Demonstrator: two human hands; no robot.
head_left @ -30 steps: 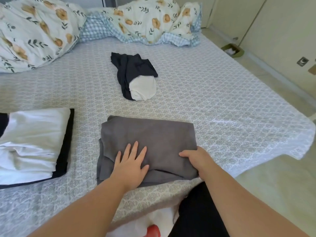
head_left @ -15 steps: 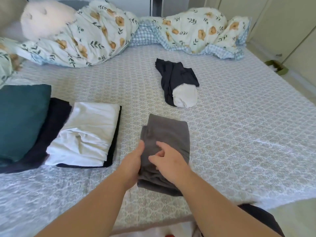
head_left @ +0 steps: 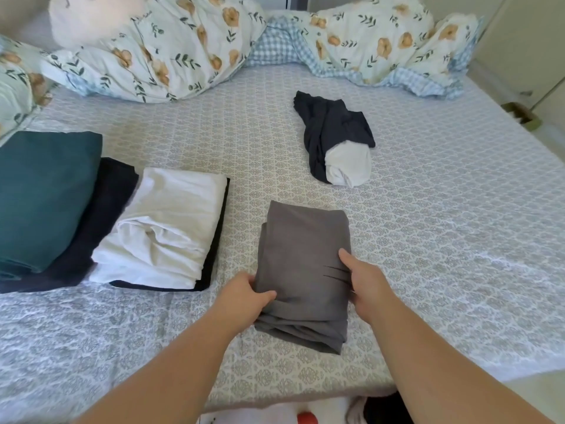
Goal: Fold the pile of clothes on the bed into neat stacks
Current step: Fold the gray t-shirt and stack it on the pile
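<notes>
Grey folded cloth garment [head_left: 301,270]: lies on the near middle of the bed, now a narrow tall rectangle; a second ago it was a wide rectangle, so one more fold has gone in, left over right or the reverse, cannot tell which.
Left hand [head_left: 244,296]: grips the garment's left edge near the front corner, thumb on top, fingers tucked under the layers. A second ago it lay flat on the cloth, pressing.
Right hand [head_left: 365,278]: holds the right edge, thumb along the top, fingers curled under; creases in the cloth run out from the thumb. Earlier it pinched only the right front corner.
Meaning of change: the folding of this piece looks done; a two-sided grip with fingers beneath reads as readiness to lift or slide the bundle, likely toward the stacks at left.
White folded cloth on a black folded layer [head_left: 165,228]: sits left of the grey garment, apart from it, top face a little rumpled.
Teal folded cloth [head_left: 42,191]: far left, resting on a dark navy folded piece [head_left: 101,221] that overlaps the white stack's edge.
Crumpled black garment with a white piece tucked in it [head_left: 333,139]: mid-bed, well beyond the hands, not yet folded.
Patterned grey bedsheet [head_left: 443,209]: carries everything.
Floral duvet [head_left: 183,47]: bunched along the head of the bed.
Progress: judged well along; one loose bundle left.
Risk: front layers of the grey piece gape a little and could splay when raised.
</notes>
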